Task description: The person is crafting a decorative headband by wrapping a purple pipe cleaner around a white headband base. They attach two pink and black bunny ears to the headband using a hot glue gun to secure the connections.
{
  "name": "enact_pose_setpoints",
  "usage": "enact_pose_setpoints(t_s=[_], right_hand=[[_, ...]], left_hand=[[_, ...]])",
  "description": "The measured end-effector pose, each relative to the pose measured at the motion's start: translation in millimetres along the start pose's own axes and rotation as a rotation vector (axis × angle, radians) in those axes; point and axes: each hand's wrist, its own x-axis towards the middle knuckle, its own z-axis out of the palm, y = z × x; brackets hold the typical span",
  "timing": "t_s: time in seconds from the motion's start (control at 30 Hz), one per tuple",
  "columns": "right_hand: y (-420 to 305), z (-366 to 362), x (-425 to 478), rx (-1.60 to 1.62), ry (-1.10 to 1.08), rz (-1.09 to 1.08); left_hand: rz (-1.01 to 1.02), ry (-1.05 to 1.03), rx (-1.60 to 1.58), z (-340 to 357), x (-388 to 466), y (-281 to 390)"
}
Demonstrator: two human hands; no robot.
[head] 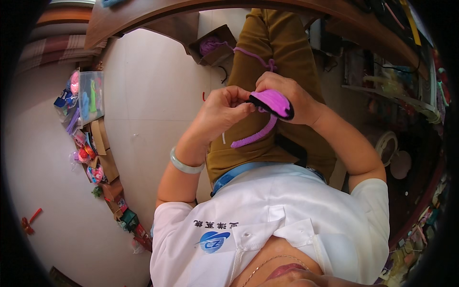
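My left hand point(224, 109) pinches the pointed left end of a purple chenille yarn piece point(273, 102) between thumb and fingers. The piece is rounded, with a black edge along its lower side. My right hand point(296, 97) holds it from behind and the right, several of its fingers hidden. Below the piece hangs a curved, ribbed purple strip point(256, 138), over my lap. A strand of purple yarn point(251, 53) runs across my trousers to a purple yarn ball point(209, 46) in an open cardboard box point(227, 36). Whether a hook is in my fingers, I cannot tell.
A wooden table point(150, 14) curves across the top. Left on the floor stand a clear plastic container point(91, 97), cardboard boxes point(109, 165) and bagged yarn. A shelf rack point(391, 95) with materials stands at the right. A red-handled object point(34, 217) lies at lower left.
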Motion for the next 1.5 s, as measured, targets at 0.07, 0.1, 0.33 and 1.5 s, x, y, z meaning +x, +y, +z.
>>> enact_pose_setpoints(t_s=[0.07,0.1,0.33,1.5], right_hand=[[0,0,-3,0.092,-0.042,0.174],[0,-4,-2,0.121,-0.104,0.237],[-2,-15,15,0.246,-0.331,0.431],[11,17,-13,0.173,0.146,0.363]], left_hand=[[0.028,-0.001,-0.035,3,1,-1],[0.049,-0.006,-0.048,4,1,-1],[0.022,-0.071,0.05,-4,0,0],[0.116,0.144,0.095,13,7,-23]])
